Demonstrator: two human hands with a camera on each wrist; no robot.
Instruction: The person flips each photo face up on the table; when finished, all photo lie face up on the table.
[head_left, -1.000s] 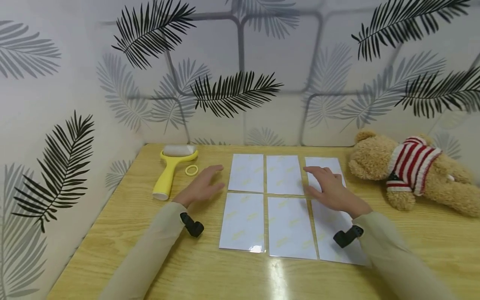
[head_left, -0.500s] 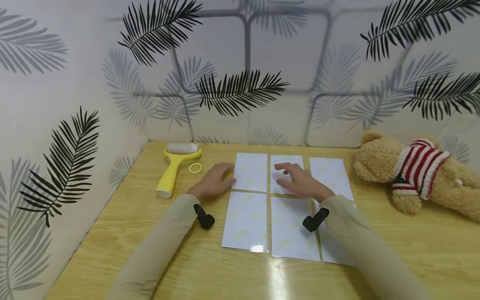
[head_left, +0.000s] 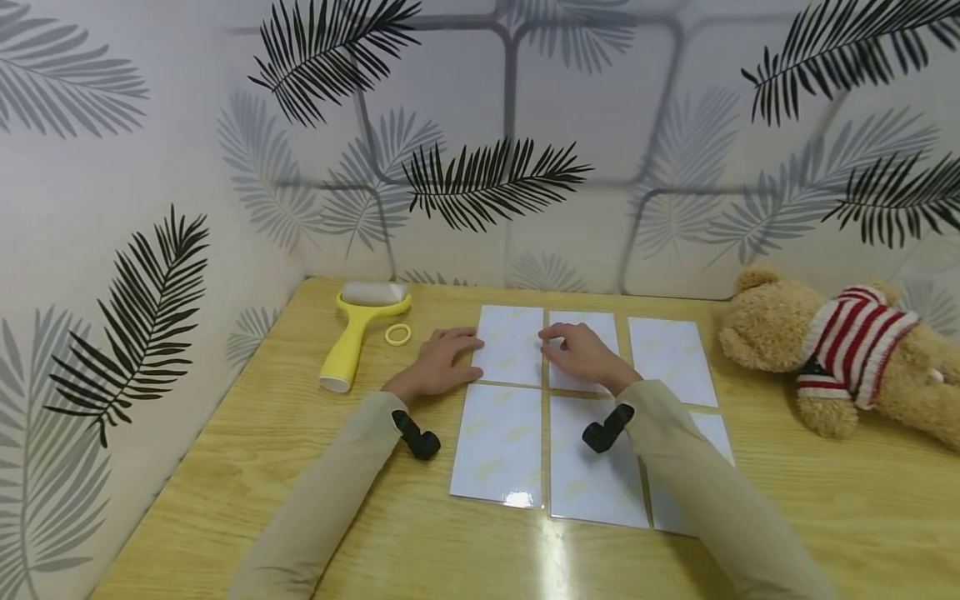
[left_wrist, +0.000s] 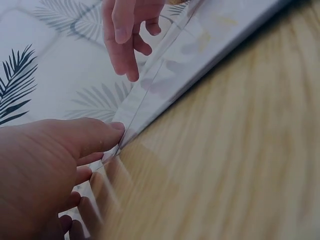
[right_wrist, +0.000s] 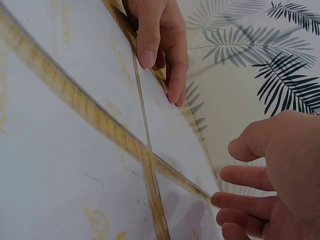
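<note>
Several white rectangular sheets with faint yellow print lie in two rows on the table. My left hand [head_left: 437, 365] is at the left edge of the upper left sheet [head_left: 510, 343]. In the left wrist view its thumb [left_wrist: 102, 135] touches the sheet's glossy edge, and the other fingers lie beside it. My right hand [head_left: 585, 357] hovers over the upper middle sheet [head_left: 606, 329]. Its fingertips point left, near the gap by the upper left sheet's right edge. In the right wrist view the right hand's fingers [right_wrist: 245, 205] are spread and hold nothing.
A yellow-handled roller [head_left: 348, 343] and a small yellow ring [head_left: 398, 335] lie at the back left of the wooden table [head_left: 390, 533]. A teddy bear [head_left: 765, 321] in a striped sweater lies at the right. The patterned wall [head_left: 480, 258] borders the back.
My right hand has moved left from the upper right sheet to the upper middle one. My left hand has moved slightly right, up to the upper left sheet's edge.
</note>
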